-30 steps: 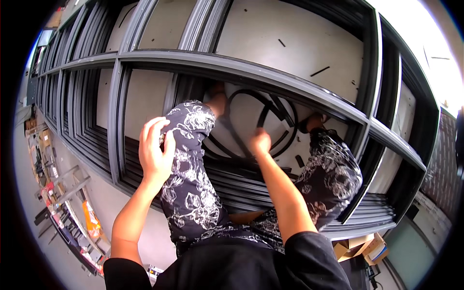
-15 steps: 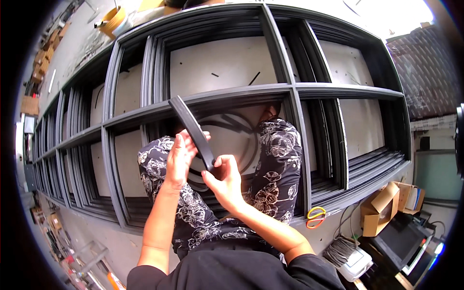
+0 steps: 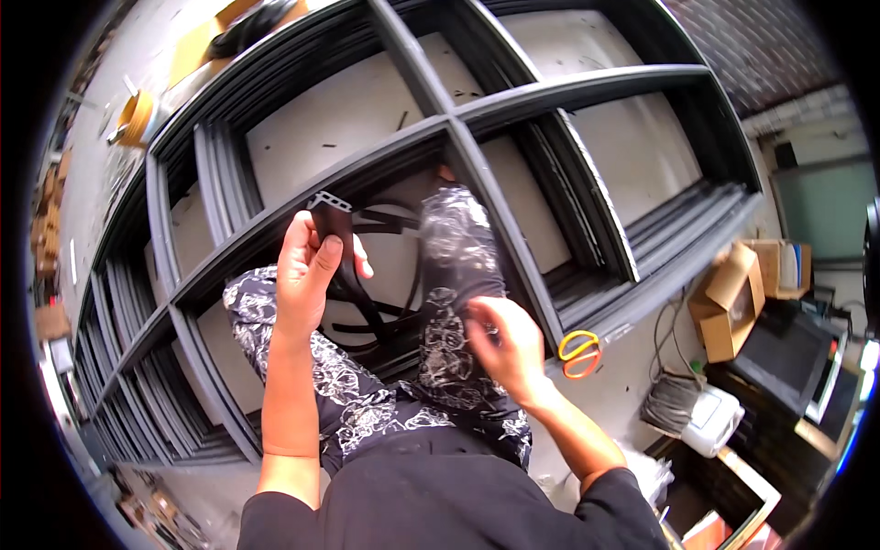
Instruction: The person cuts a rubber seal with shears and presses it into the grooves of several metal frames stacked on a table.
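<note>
My left hand [image 3: 305, 275] grips a dark hollow profile strip [image 3: 335, 223] near its upper end, where several openings show in the cut face. Its lower part runs down between my knees, among dark curved strips [image 3: 371, 316] on the floor. My right hand [image 3: 509, 344] is off the strip, over my right thigh. Its fingers are blurred, so I cannot tell whether they are open or closed. Scissors with yellow and orange handles [image 3: 568, 356] lie at the near edge of the stacked dark grey frames [image 3: 456, 117], a little right of that hand. Their blades are not visible.
Frame bars surround my legs on every side. To the right are an open cardboard box [image 3: 729, 307], a coil of grey cable [image 3: 669, 403] and a white container [image 3: 718, 420]. Far left stands a yellow bucket [image 3: 137, 117]. Small dark offcuts [image 3: 402, 120] lie inside the frames.
My right hand has left the strip and moved right, toward the scissors. My left hand now grips the strip near its upper end, which has turned its cut face into view. The whole view has shifted.
</note>
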Action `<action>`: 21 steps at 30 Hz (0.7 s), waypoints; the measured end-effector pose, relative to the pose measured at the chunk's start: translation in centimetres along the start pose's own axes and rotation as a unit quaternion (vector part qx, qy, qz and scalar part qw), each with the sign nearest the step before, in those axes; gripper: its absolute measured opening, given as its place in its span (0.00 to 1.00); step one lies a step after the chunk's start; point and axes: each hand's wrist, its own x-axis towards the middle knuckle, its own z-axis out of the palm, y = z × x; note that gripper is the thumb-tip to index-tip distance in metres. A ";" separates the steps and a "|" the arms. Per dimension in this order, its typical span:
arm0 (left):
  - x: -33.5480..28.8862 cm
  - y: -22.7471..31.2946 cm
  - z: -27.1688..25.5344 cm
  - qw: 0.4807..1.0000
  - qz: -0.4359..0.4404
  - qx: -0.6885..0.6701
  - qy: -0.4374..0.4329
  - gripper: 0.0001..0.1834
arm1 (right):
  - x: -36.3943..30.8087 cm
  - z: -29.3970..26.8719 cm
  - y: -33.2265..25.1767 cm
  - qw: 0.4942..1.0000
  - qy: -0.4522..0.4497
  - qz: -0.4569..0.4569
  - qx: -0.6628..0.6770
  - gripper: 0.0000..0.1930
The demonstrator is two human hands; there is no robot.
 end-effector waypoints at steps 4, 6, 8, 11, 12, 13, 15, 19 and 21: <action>-0.4 -2.3 1.4 0.995 -0.071 -0.021 -0.062 0.13 | -8.4 -5.2 9.2 0.959 0.124 0.221 -0.128 0.17; -1.0 -4.5 2.6 0.992 -0.102 -0.007 -0.080 0.12 | -11.1 -6.6 12.0 0.912 0.136 0.339 -0.189 0.22; -1.6 -3.7 4.1 0.985 -0.139 0.021 -0.096 0.15 | -12.4 -6.6 14.3 0.887 0.124 0.388 -0.218 0.31; -2.5 -3.6 4.4 0.978 -0.166 -0.020 -0.127 0.12 | -13.0 -5.9 17.9 0.836 0.096 0.438 -0.317 0.39; -3.0 -3.5 3.9 0.977 -0.162 -0.055 -0.130 0.12 | -12.6 -5.5 18.5 0.843 0.092 0.424 -0.317 0.39; -3.6 -3.4 3.3 0.979 -0.155 -0.057 -0.116 0.12 | -12.7 -5.2 19.2 0.838 0.086 0.428 -0.327 0.40; -4.2 -3.2 2.2 0.990 -0.099 -0.039 -0.097 0.14 | -12.8 -5.2 20.6 0.834 0.078 0.445 -0.317 0.43; -5.7 -1.9 0.7 0.987 -0.114 -0.095 -0.069 0.16 | -14.5 -4.7 24.1 0.847 0.156 0.450 -0.236 0.46; -6.6 -1.1 -0.4 0.978 -0.187 -0.074 -0.051 0.16 | -12.7 -4.3 20.3 0.836 0.137 0.520 -0.107 0.47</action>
